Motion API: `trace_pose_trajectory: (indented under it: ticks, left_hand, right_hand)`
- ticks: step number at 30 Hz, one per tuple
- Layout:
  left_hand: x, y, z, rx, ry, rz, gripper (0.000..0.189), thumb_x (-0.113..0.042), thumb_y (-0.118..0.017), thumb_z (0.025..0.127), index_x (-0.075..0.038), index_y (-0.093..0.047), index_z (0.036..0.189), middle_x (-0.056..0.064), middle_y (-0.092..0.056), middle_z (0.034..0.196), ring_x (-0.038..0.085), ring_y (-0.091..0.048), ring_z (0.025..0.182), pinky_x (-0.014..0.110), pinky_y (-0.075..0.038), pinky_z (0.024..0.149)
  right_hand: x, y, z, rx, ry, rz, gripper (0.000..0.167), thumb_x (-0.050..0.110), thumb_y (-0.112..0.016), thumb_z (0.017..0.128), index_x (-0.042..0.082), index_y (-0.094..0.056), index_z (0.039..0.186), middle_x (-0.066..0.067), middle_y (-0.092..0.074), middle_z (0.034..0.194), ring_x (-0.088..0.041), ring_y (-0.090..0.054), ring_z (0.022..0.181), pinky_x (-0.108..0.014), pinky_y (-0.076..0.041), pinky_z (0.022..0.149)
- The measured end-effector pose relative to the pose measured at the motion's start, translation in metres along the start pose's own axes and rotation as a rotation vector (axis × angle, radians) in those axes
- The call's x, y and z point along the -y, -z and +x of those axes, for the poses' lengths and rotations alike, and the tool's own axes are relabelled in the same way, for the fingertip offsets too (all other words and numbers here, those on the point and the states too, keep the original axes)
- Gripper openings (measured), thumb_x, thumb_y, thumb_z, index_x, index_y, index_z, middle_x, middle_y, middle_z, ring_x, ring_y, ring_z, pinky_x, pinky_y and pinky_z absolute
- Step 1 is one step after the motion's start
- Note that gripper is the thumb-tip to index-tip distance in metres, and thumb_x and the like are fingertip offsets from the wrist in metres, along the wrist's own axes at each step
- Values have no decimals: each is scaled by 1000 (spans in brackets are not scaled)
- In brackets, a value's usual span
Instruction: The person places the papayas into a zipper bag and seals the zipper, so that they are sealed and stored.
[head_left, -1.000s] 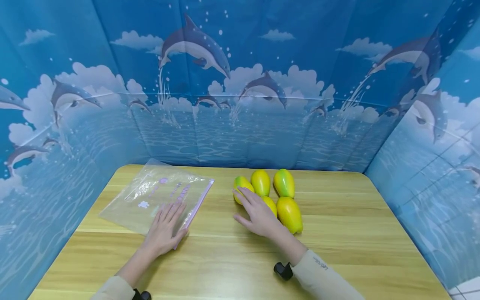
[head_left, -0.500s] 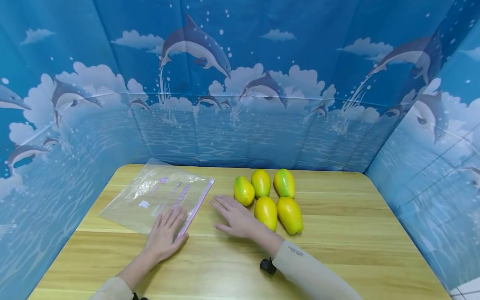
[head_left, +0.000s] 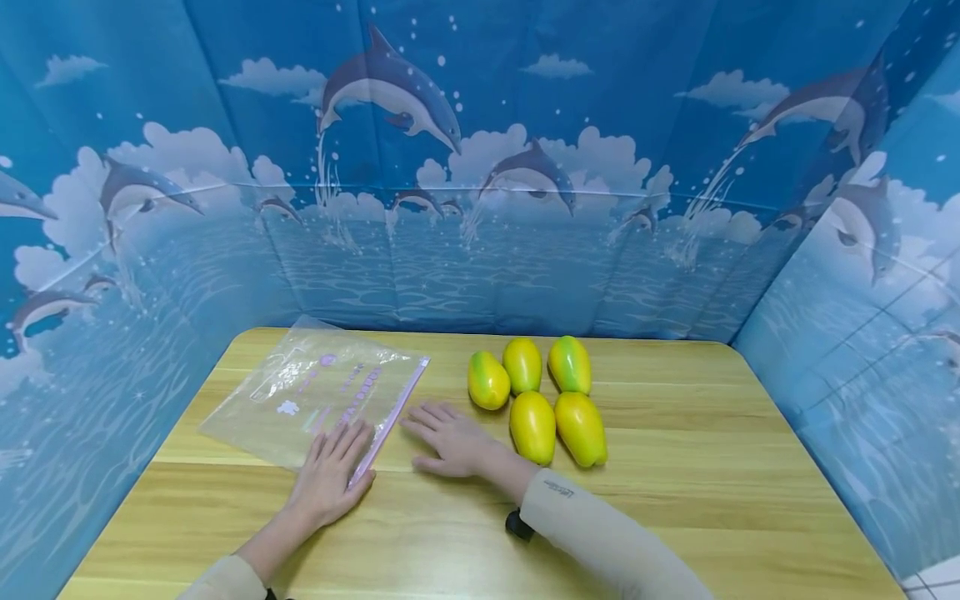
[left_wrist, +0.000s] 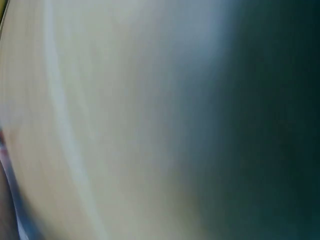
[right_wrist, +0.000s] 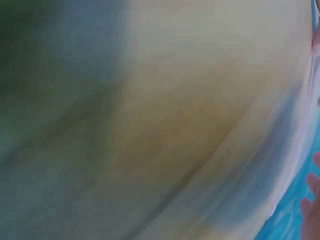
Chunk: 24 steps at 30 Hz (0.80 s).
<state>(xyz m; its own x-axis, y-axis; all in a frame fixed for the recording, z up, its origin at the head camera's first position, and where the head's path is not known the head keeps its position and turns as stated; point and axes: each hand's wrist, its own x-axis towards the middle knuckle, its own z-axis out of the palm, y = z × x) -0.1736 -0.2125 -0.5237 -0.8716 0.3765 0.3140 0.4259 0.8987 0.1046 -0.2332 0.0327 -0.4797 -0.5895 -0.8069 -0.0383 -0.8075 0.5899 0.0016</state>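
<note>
A clear zip bag [head_left: 300,392] with purple print and a purple zip strip lies flat on the left of the table in the head view. My left hand [head_left: 330,475] rests on its near corner, fingers straight and spread. Just right of the zip strip is my right hand [head_left: 453,442], palm down with straight fingers and nothing in its grasp. Several yellow mangoes, some tinged green, sit grouped beyond and to the right of it, the nearest being one front mango [head_left: 532,427] and one back-left mango [head_left: 488,381]. Both wrist views are mostly blurred.
The wooden table [head_left: 690,467] has rounded far corners. A blue dolphin-print curtain [head_left: 480,267] hangs close behind its far edge and along both sides. A black wrist device [head_left: 518,525] shows at the right sleeve.
My right hand has left the mangoes, where it lay over the left ones, and moved left toward the bag's zip strip. The left hand has stayed on the bag.
</note>
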Motion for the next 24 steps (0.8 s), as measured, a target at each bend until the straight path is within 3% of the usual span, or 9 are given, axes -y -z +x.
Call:
trace_pose_trajectory:
  ticks: [8, 24]
  left_hand:
    - [-3, -2, -1, 15, 11, -16, 58, -36, -45, 89, -12, -35, 141, 10, -34, 144, 35, -28, 131, 57, -20, 109]
    - [-6, -4, -2, 6, 17, -52, 55, -28, -44, 89, -10, -36, 140, 10, -37, 143, 33, -32, 130, 55, -23, 108]
  right_hand:
    - [3, -6, 6, 75, 6, -18, 64, 57, -23, 93, 23, -16, 147, 1, -16, 153, -19, -12, 139, -36, -13, 116]
    - [8, -9, 22, 131, -35, 32, 63, 56, -23, 94, 26, -12, 148, 5, -10, 153, -17, -11, 139, -35, -11, 117]
